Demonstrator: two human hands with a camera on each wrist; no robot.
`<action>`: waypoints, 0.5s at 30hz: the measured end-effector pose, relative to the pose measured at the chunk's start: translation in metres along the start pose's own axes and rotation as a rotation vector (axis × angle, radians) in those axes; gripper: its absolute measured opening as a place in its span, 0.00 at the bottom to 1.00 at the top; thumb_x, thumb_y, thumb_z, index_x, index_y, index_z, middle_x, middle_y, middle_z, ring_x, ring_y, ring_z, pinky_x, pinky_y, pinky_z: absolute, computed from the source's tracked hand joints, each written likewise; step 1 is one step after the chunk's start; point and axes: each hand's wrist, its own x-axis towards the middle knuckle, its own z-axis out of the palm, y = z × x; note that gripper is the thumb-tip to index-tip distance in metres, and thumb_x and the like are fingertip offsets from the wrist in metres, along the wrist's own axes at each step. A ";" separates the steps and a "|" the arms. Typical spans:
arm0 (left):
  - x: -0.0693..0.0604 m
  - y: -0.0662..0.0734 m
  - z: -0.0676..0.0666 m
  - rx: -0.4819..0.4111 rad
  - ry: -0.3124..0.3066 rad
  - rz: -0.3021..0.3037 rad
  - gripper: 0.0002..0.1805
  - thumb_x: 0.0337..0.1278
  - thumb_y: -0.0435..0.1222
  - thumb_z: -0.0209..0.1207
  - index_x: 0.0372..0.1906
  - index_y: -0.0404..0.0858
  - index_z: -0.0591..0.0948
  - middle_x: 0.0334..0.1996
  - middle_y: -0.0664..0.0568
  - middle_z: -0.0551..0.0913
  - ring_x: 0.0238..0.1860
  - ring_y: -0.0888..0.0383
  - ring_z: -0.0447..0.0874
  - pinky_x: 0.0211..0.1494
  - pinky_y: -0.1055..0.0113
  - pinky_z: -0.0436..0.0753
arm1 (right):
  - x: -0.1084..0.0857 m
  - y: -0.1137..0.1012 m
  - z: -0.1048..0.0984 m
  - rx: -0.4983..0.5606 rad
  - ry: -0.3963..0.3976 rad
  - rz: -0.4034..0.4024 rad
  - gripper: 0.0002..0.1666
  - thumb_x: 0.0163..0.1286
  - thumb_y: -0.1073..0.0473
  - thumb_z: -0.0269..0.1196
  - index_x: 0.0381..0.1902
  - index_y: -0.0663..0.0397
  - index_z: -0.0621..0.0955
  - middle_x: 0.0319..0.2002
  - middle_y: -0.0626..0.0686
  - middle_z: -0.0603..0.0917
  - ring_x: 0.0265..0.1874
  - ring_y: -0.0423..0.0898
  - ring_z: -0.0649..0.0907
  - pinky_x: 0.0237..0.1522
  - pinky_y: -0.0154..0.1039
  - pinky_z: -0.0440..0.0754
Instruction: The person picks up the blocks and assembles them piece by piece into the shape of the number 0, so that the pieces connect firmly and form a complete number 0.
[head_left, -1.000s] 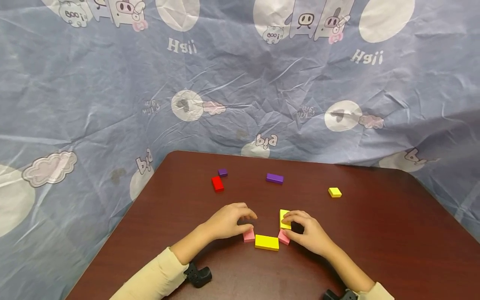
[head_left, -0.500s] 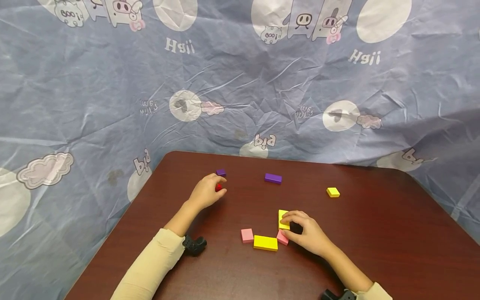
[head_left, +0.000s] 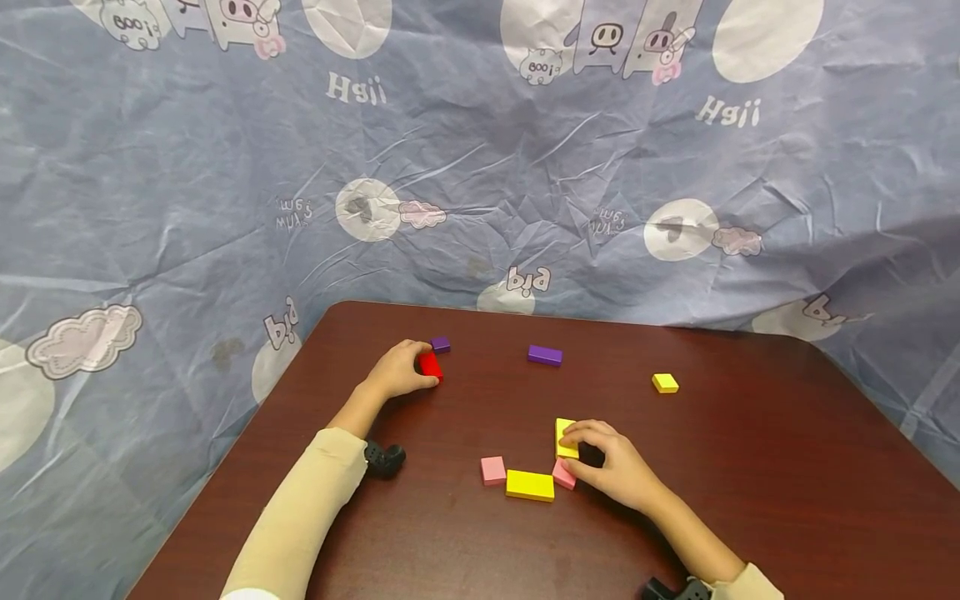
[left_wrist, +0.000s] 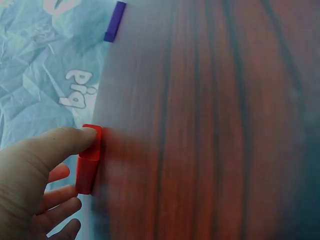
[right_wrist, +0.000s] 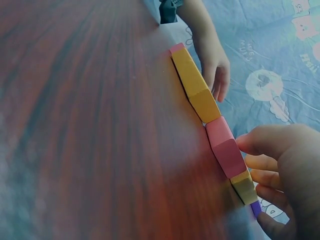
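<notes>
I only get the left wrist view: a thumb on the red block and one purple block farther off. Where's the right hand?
Observer: The right hand is nearer the person, its thumb against a pink block.
Operator: Is that purple block the only one out there?
Observer: No, the head view also shows a small purple block just beyond the far end of the red block.
Operator: Anything lying off by itself?
Observer: Yes, a small yellow block, toward the right side of the table.
</notes>
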 end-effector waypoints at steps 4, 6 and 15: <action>0.002 -0.002 0.002 -0.010 -0.033 -0.012 0.37 0.49 0.44 0.69 0.64 0.33 0.73 0.58 0.40 0.76 0.57 0.45 0.74 0.62 0.52 0.72 | 0.000 0.000 0.001 0.000 0.000 -0.001 0.14 0.57 0.57 0.73 0.42 0.46 0.85 0.47 0.44 0.81 0.49 0.47 0.79 0.51 0.51 0.77; 0.003 -0.002 0.003 -0.011 -0.037 -0.010 0.36 0.49 0.44 0.69 0.64 0.34 0.74 0.57 0.40 0.76 0.56 0.45 0.74 0.61 0.52 0.72 | -0.001 0.001 0.001 0.001 0.002 -0.003 0.14 0.57 0.57 0.73 0.42 0.46 0.85 0.47 0.45 0.81 0.49 0.47 0.79 0.51 0.51 0.78; 0.004 -0.003 0.003 -0.047 -0.024 0.001 0.34 0.48 0.43 0.70 0.61 0.34 0.76 0.58 0.39 0.77 0.58 0.44 0.74 0.62 0.52 0.72 | 0.000 0.001 0.000 0.002 -0.003 -0.004 0.14 0.57 0.58 0.73 0.42 0.47 0.85 0.47 0.45 0.81 0.49 0.47 0.79 0.51 0.52 0.77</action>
